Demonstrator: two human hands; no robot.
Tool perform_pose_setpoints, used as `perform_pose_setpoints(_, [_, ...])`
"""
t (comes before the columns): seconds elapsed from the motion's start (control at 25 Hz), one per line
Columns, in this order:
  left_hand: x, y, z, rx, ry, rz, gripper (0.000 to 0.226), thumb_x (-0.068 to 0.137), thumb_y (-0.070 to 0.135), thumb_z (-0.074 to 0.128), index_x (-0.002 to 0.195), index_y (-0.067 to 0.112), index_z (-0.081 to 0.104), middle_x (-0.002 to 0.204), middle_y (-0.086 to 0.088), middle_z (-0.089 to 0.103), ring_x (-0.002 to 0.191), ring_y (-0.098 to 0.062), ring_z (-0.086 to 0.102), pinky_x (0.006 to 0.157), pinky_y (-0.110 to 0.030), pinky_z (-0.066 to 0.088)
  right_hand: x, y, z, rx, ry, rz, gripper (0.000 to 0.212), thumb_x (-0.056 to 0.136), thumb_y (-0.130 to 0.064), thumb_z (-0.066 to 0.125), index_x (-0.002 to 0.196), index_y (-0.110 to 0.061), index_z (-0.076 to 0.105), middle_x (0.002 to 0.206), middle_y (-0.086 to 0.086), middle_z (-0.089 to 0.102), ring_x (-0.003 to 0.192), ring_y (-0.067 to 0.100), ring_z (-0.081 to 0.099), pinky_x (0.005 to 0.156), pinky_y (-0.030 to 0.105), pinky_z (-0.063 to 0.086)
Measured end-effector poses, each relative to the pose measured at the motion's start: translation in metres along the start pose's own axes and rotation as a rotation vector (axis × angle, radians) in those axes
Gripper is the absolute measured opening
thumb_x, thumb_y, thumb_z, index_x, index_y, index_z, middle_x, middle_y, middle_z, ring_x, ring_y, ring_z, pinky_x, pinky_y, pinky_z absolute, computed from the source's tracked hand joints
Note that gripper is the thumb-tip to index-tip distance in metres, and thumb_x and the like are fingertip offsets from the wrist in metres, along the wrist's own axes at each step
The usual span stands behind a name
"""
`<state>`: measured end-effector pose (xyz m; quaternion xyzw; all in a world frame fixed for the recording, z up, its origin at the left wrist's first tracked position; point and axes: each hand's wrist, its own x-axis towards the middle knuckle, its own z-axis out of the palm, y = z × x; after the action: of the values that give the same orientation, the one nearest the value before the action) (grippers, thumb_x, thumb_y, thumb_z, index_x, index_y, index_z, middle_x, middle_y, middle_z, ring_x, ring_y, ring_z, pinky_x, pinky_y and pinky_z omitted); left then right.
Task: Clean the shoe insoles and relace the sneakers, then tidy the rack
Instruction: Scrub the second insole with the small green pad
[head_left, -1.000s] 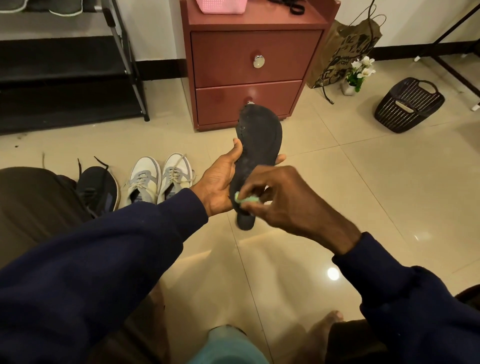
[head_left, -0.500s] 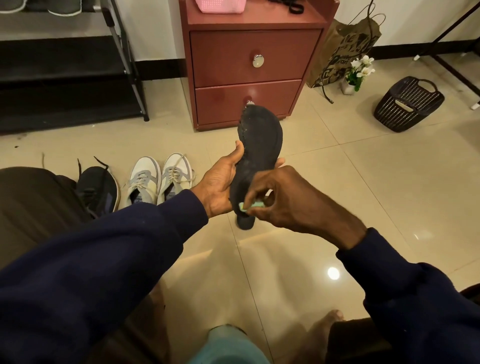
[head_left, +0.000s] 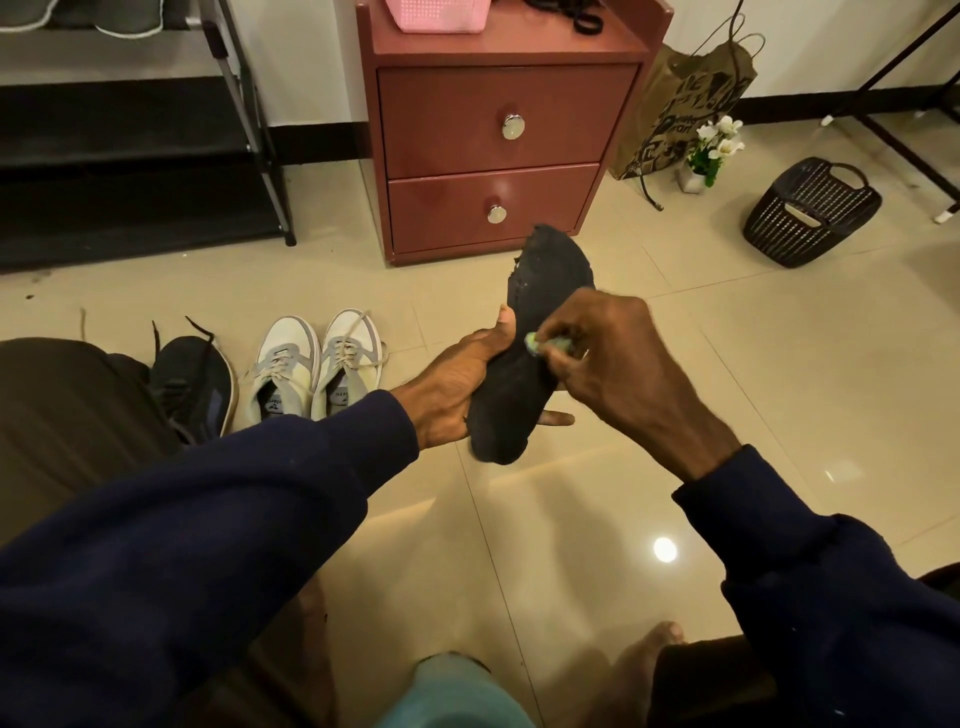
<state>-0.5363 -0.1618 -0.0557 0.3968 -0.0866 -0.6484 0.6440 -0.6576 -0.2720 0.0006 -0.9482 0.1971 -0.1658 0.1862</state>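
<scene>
Black insole (head_left: 511, 395) is held up in mid-air over the tiled floor (head_left: 727, 415), centre of view, toe end pointing far & a bit right, heel end near. Toe edge looks ragged. L hand (head_left: 452, 387) grips it from the left side: thumb along the left edge, fingers wrapped under, one fingertip poking out on the right by the heel half. R hand (head_left: 618, 358), on the right side, fingers curled, pinches a small pale green pad (head_left: 543, 343) (cloth or sponge, can't tell) & presses it onto the insole's top face approx mid-length. Hands close together, both at the insole. Both arms in dark navy sleeves (head_left: 234, 519).

Left of the hands, on the floor: pair of white/grey sneakers (head_left: 317, 358), side by side, toes far, laces visible on both. Just left of them a black sneaker (head_left: 195, 384), laces loose, partly hidden behind the person's knee. Far centre: red-brown 2-drawer nightstand (head_left: 498, 130) w/ round metal knobs; on top a pink basket (head_left: 439, 13) & sth black, both cut off by frame edge. Far left: black shoe rack (head_left: 130, 119), shoes on upper shelf only partly in view. Right of the nightstand: brown paper bag (head_left: 680, 98) against the wall, small pot of white flowers (head_left: 711, 148) just in front of it, black plastic basket (head_left: 810, 213) further right, tilted. Near edge: a bare foot (head_left: 649, 654) on the tiles
</scene>
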Motion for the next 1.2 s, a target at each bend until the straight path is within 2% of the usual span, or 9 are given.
perform_pose_setpoints(0.08, [0.001,0.001,-0.002,-0.057,-0.036,-0.019,0.055,0.106,0.047,0.042,0.145,0.009,0.051,0.131,-0.017,0.067,0.12,-0.037,0.065,0.107,-0.07,0.041,0.004,0.007,-0.004,-0.034,0.113,0.027,0.016,0.082,-0.01,0.08,0.097,-0.008,0.076,0.097,0.009,0.068,0.083,0.019,0.064,0.077,0.031,0.059])
perform_pose_setpoints(0.24, [-0.007,0.006,0.002,-0.045,-0.085,-0.022,0.035,0.108,0.032,0.045,0.124,0.006,0.062,0.112,-0.017,0.071,0.094,-0.029,0.073,0.083,-0.046,0.062,-0.004,-0.006,0.0,0.086,-0.141,-0.072,0.012,0.081,-0.01,0.079,0.093,-0.014,0.079,0.092,-0.002,0.067,0.079,0.009,0.063,0.069,0.015,0.051])
perform_pose_setpoints(0.32, [-0.007,0.005,0.001,0.009,-0.138,0.02,0.028,0.107,0.008,0.045,0.131,-0.001,0.056,0.124,-0.024,0.065,0.103,-0.034,0.071,0.086,-0.049,0.061,-0.001,-0.003,-0.003,0.068,-0.119,-0.051,0.013,0.08,-0.009,0.08,0.092,-0.014,0.08,0.09,-0.001,0.069,0.077,0.01,0.064,0.069,0.017,0.051])
perform_pose_setpoints(0.44, [-0.003,0.007,-0.003,0.046,-0.248,0.047,0.065,0.093,-0.02,0.045,0.152,0.006,0.039,0.149,-0.03,0.047,0.13,-0.049,0.054,0.104,-0.07,0.044,0.004,0.009,-0.009,-0.007,0.087,0.054,0.015,0.081,-0.01,0.08,0.096,-0.009,0.077,0.097,0.008,0.07,0.082,0.017,0.066,0.076,0.022,0.053])
perform_pose_setpoints(0.52, [-0.001,0.007,-0.004,0.097,-0.224,0.062,0.074,0.087,-0.026,0.048,0.152,0.009,0.041,0.144,-0.027,0.053,0.124,-0.046,0.06,0.101,-0.065,0.05,0.001,0.004,-0.004,-0.045,0.128,0.024,0.017,0.082,-0.01,0.08,0.099,-0.008,0.076,0.1,0.01,0.069,0.086,0.021,0.066,0.079,0.026,0.054])
perform_pose_setpoints(0.64, [-0.001,0.002,-0.001,0.239,-0.122,0.096,0.078,0.074,-0.028,0.059,0.142,0.009,0.049,0.124,-0.017,0.065,0.107,-0.031,0.069,0.083,-0.04,0.063,-0.007,-0.011,0.003,0.02,-0.09,-0.112,0.015,0.082,-0.01,0.079,0.097,-0.012,0.078,0.099,0.004,0.067,0.085,0.016,0.063,0.074,0.025,0.056])
perform_pose_setpoints(0.88, [-0.005,-0.002,0.006,0.159,-0.212,0.025,0.074,0.087,-0.03,0.049,0.145,0.014,0.045,0.129,-0.02,0.066,0.115,-0.044,0.067,0.087,-0.066,0.057,0.006,0.009,-0.011,-0.021,0.145,0.045,0.013,0.085,-0.009,0.076,0.098,-0.008,0.077,0.101,0.009,0.067,0.089,0.021,0.064,0.078,0.031,0.057])
perform_pose_setpoints(1.04, [-0.005,-0.001,0.007,0.215,-0.076,0.079,0.056,0.086,-0.026,0.055,0.133,0.005,0.051,0.116,-0.019,0.07,0.092,-0.035,0.075,0.074,-0.047,0.064,0.001,-0.003,0.002,0.035,-0.078,-0.071,0.013,0.082,-0.01,0.078,0.096,-0.012,0.078,0.098,0.004,0.068,0.085,0.016,0.064,0.077,0.028,0.057])
perform_pose_setpoints(1.2, [-0.008,-0.004,0.009,0.232,-0.119,0.047,0.057,0.087,-0.026,0.054,0.131,0.011,0.053,0.111,-0.016,0.075,0.095,-0.039,0.075,0.07,-0.05,0.064,0.01,0.01,0.002,-0.101,0.117,0.05,0.015,0.085,-0.009,0.075,0.1,-0.009,0.076,0.103,0.011,0.066,0.093,0.025,0.063,0.081,0.032,0.055])
